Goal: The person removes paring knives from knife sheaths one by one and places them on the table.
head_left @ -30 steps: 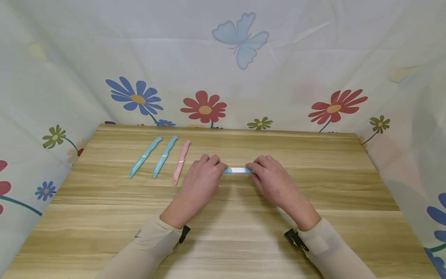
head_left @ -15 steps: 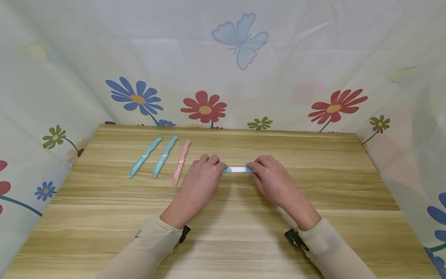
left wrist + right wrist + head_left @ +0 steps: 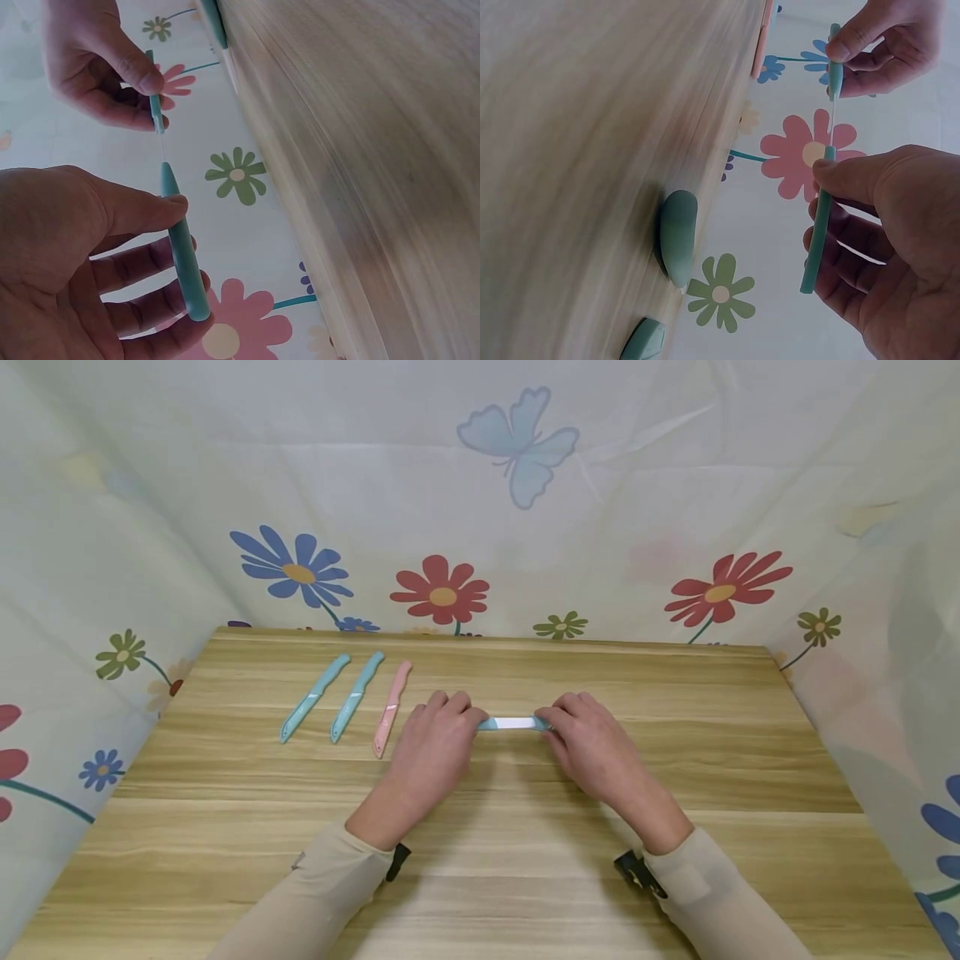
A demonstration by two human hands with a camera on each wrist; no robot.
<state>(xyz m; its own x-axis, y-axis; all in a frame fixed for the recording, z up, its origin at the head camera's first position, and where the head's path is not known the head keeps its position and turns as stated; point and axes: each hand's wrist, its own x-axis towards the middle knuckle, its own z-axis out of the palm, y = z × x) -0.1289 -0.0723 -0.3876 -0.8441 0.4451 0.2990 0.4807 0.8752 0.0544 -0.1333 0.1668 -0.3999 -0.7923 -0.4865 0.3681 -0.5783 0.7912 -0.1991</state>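
Note:
Both hands hold a small teal knife level above the table, its white blade [image 3: 514, 723] showing between the handle and the sheath. The left hand [image 3: 438, 739] pinches the teal handle [image 3: 185, 259] between thumb and fingers; in the left wrist view its rounded butt points away from the blade. My right hand [image 3: 592, 739] grips the straight teal sheath [image 3: 821, 225], thumb on one side and fingers on the other. The blade appears edge-on and thin in both wrist views, and its tip is hidden in the sheath.
Two sheathed teal knives [image 3: 315, 697] [image 3: 357, 697] and a pink one [image 3: 392, 708] lie slanted at the left of the wooden table [image 3: 495, 893]. A rounded teal piece [image 3: 679, 236] and another teal piece [image 3: 643, 341] rest on the table in the right wrist view. Flower-printed cloth surrounds the table.
Slightly more white blade shows between the hands, as the right hand and sheath have shifted a little to the right. The knives on the table have stayed put.

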